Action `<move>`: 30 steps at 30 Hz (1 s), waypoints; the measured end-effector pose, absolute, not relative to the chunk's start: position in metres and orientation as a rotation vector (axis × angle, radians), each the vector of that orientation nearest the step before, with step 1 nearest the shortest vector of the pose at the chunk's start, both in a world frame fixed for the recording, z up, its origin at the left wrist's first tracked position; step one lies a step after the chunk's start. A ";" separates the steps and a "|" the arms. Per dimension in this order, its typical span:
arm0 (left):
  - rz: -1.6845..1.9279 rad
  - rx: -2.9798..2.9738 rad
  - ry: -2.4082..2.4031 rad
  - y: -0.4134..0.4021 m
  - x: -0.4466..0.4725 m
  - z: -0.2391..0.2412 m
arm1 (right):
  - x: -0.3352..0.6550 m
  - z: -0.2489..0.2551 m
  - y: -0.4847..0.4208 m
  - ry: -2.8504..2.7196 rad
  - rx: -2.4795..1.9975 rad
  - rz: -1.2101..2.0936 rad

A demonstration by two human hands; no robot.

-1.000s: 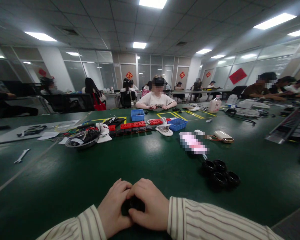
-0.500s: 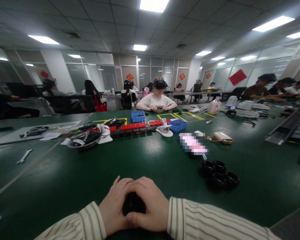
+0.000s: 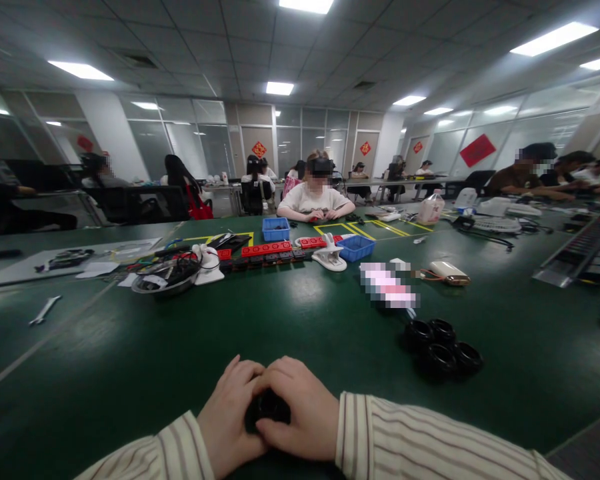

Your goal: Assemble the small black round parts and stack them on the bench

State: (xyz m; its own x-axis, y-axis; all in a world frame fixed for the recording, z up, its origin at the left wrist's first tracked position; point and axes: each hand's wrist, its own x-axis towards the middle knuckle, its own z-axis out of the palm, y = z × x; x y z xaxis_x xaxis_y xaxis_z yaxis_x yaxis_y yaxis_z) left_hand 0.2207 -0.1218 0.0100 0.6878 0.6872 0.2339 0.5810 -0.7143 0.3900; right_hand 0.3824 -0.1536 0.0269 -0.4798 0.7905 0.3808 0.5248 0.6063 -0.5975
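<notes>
Both my hands are wrapped round a dark, round black part (image 3: 269,408) low over the green table (image 3: 190,347). My left hand (image 3: 230,413) closes on its left side, and my right hand (image 3: 307,407) curls over the right side with the thumb across the front. The fingertips meet above it, hiding much of its shape. Forward and to the right, several glossy black ring-shaped parts (image 3: 439,357) stand close together on the table.
A phone-like item with a blurred screen (image 3: 387,287) and a power bank (image 3: 448,273) lie ahead right. Farther off are a red power strip (image 3: 273,249), blue bins (image 3: 355,248), and a metal bowl of cables (image 3: 167,283). A wrench (image 3: 45,311) lies left. A person (image 3: 316,197) sits opposite.
My hands stay round the black part with only a slight shift of the fingers. The view has tilted slightly. The person opposite now has something red at the hands.
</notes>
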 end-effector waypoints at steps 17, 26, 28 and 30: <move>0.521 2.635 0.930 -0.115 0.210 -0.008 | 0.382 0.030 -0.156 -2.113 -1.020 0.493; 0.524 2.585 1.064 -0.124 0.222 0.009 | 0.382 0.025 -0.154 -2.178 -1.039 0.492; 0.497 2.557 1.032 -0.122 0.223 0.013 | 0.383 0.026 -0.154 -2.181 -0.995 0.490; 0.471 2.513 0.955 -0.119 0.221 0.013 | 0.383 0.026 -0.153 -2.193 -0.949 0.481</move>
State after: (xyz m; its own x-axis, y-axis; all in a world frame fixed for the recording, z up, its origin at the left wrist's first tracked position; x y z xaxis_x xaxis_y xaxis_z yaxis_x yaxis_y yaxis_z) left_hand 0.2215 -0.1187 0.0134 0.7083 0.6866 0.1639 0.5484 -0.6814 0.4847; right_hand 0.3832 -0.1530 0.0261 -0.4950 0.7450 0.4471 0.4893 0.6642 -0.5651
